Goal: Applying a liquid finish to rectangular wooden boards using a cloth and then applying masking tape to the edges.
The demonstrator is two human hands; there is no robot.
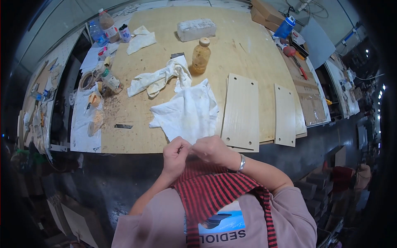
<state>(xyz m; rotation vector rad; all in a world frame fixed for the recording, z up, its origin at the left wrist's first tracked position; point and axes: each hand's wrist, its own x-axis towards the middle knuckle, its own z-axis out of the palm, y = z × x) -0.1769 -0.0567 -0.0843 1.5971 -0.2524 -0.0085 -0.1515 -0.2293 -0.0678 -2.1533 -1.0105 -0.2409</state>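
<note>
My left hand (175,156) and my right hand (214,150) are closed and meet just off the table's near edge. Their fingertips press together in a pinch; whatever lies between them is hidden. Right behind the knuckles a crumpled white cloth (189,109) spreads over the table, and its near end disappears behind my hands. I cannot tell whether the fingers grip it. Farther back lies a twisted cream rag (159,78). To the right of the cloth, a pale wooden board (241,113) with corner holes rests on another board, and a narrower holed board (285,115) lies beyond it.
A bottle of yellowish contents (201,56) and a whitish block (196,29) stand farther back on the wooden table (136,136). Several bottles, a tape roll (87,80) and a small green-capped bottle (111,80) crowd the left side. A blue bottle (285,27) sits at the far right.
</note>
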